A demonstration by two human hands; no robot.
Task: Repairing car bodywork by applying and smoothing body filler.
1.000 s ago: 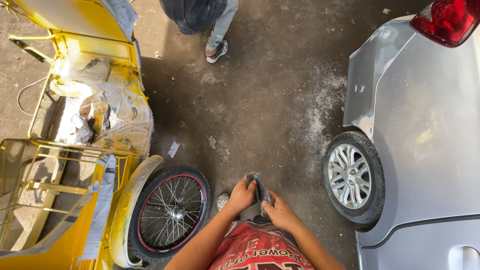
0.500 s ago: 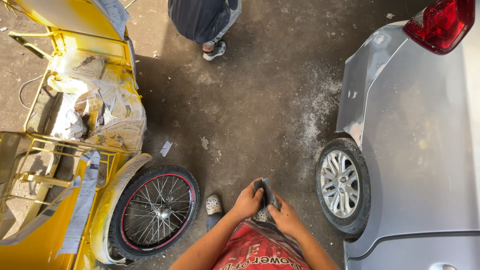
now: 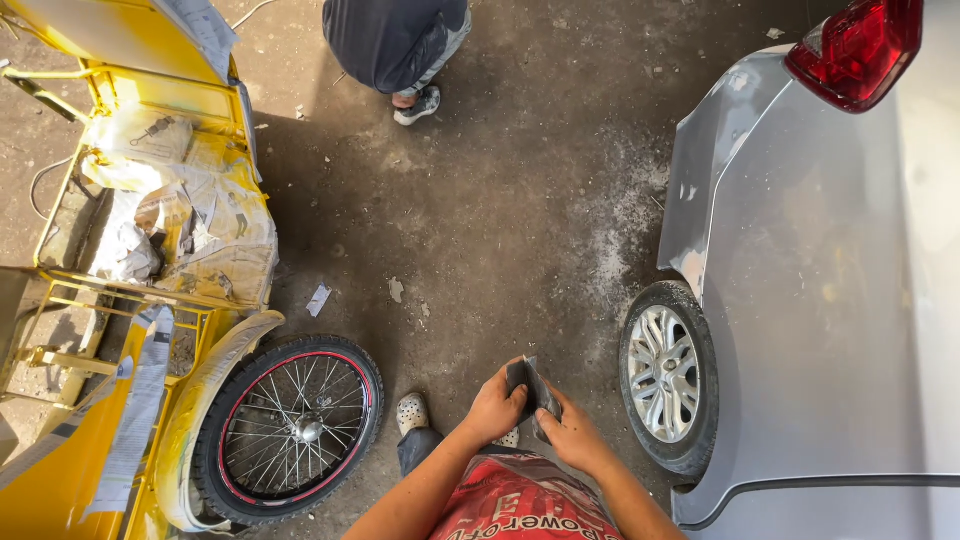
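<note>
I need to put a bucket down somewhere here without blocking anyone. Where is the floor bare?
The widest bare patch is the concrete floor between the yellow cart and the silver car, below the other person's foot. It is tight low down: the spoked wheel, the hands with a dark sheet, and the car wheel.

Yellow sidecar (image 3: 120, 250), spoked wheel (image 3: 290, 428), silver car (image 3: 830, 300), bystander (image 3: 395, 40).

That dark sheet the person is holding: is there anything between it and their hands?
Nothing visible. The left hand and the right hand both grip the dark folded sheet directly, fingers wrapped onto it, above the concrete floor.
</note>
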